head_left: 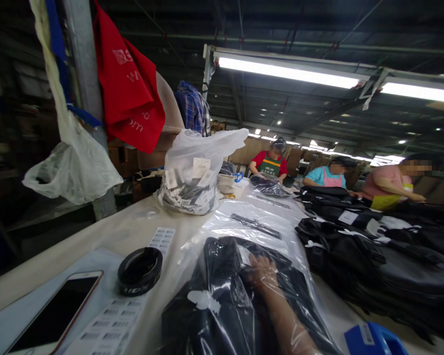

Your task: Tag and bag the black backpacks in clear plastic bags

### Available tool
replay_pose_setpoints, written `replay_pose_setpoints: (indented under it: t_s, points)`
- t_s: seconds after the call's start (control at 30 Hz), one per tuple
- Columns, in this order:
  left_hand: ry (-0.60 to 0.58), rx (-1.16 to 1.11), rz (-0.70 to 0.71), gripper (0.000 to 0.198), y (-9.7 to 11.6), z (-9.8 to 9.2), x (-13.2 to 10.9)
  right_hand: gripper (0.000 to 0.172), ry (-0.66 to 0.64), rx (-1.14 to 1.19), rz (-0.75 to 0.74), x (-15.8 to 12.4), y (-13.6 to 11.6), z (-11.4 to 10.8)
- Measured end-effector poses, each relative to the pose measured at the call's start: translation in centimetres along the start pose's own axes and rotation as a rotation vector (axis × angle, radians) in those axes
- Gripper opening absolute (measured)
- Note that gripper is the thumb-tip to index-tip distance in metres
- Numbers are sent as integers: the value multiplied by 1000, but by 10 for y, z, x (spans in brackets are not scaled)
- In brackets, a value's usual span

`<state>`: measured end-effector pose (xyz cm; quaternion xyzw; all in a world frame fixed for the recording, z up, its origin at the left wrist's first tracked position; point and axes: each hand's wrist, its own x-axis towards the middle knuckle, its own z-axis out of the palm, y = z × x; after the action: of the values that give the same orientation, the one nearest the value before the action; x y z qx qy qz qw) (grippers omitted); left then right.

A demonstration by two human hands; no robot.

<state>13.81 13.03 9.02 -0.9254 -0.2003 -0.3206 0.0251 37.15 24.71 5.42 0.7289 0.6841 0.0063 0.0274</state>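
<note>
Tube lights (288,73) glow above a pale table (133,224) and black bag (227,281).

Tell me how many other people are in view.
3: a person in a green apron near the middle, a person in blue right of that, and a person in pink farthest right. Others may be hidden.

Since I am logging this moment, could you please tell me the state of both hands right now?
Left hand: not in view.
Right hand: under clear plastic, at the black item; whether it grips cannot be told.
</note>
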Motion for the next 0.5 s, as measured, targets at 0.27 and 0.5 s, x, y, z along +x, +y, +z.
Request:
replay_pose_setpoints:
  t_s: [0.27,0.5]
  points:
    - [-7,-34,-30,40,-79,8,26,30,54,-26,-40,5,-13,9]
    - [-16,-89,-62,28,-85,11,23,25,42,-97,-15,7,1,27]
